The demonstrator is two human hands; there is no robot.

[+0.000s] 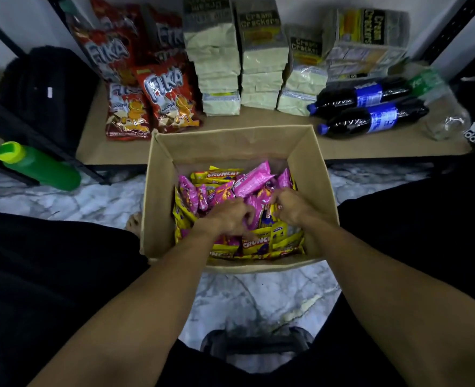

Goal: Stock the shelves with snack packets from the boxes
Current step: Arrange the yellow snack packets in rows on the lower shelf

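An open cardboard box stands on the marble floor in front of the low shelf. It holds several pink snack packets and yellow Crunch packets. Both my hands are inside the box. My left hand has its fingers curled among the pink packets. My right hand curls its fingers round packets at the box's right side. What exactly each hand grips is hidden by the fingers.
On the shelf stand red Fika bags, stacks of cream cracker packs and two dark soda bottles. A green bottle lies on the floor at left, beside a black bag. My knees flank the box.
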